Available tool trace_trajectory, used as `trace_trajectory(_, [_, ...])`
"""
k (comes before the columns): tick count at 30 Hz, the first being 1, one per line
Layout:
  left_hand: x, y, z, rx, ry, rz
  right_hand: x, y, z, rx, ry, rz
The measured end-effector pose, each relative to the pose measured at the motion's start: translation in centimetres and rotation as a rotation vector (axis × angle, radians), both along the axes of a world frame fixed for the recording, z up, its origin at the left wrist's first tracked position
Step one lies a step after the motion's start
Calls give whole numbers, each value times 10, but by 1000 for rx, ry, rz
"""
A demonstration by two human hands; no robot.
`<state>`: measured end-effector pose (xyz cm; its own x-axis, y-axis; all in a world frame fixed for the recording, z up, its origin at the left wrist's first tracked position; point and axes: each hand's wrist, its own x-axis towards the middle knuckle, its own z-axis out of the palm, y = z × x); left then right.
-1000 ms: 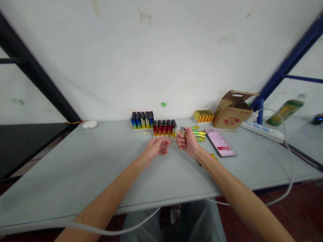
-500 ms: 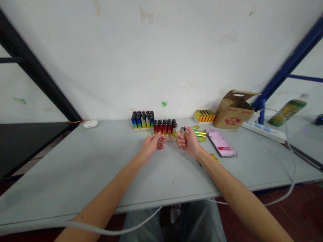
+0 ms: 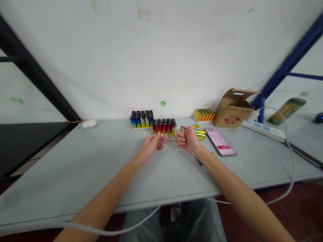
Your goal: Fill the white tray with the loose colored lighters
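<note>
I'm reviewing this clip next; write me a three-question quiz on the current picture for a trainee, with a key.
1. Multiple choice: what does the person's right hand hold?
A) a bottle
B) a lighter
C) a cable

2. True or false: in the picture, the blue lighters stand to the right of the red lighters.

3. Short answer: which is nearer the front edge of the table, the phone or the box?

Key:
1. B
2. False; they stand to the left.
3. The phone.
</note>
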<state>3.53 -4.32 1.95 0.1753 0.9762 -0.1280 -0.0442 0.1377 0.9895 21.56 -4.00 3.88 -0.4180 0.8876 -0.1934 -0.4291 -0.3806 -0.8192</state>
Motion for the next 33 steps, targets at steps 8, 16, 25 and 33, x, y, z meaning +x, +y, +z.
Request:
trace_trajectory(8, [0,0,1,-6,-22,5,0,2,-5,10,-14,5])
trace_trajectory(16, [1,-2,2,-5,-17,2,1,1,-4,4,79,77])
trace_trajectory(25, [1,-1,0,-9,-19,-3,16,-1,-4,-63,232,211])
trace_trajectory(33, [1,-2,1,-3,-15,-4,17,1,-7,-17,214,185])
